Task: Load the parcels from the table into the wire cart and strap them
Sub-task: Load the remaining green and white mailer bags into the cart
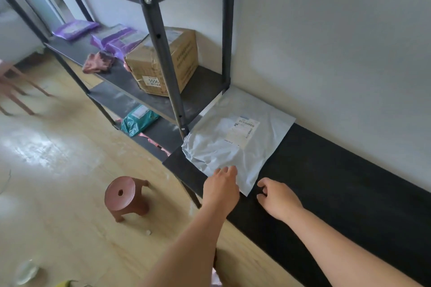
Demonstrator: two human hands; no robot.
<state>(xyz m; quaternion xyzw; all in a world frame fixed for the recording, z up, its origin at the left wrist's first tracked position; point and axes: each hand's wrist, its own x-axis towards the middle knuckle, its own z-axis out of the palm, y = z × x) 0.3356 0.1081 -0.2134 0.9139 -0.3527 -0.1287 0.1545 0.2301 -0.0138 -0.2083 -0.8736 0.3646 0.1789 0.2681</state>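
A flat grey poly-mailer parcel with a white label lies on the black table against the white wall. My left hand reaches over the table's front edge, and its fingertips touch the parcel's near edge. My right hand hovers over the table just right of the parcel's near corner, fingers loosely curled and holding nothing. No wire cart is in view.
A dark metal shelf rack stands left of the table, holding a cardboard box, purple mailers, a pink packet and a teal mailer. A brown stool sits on the wooden floor.
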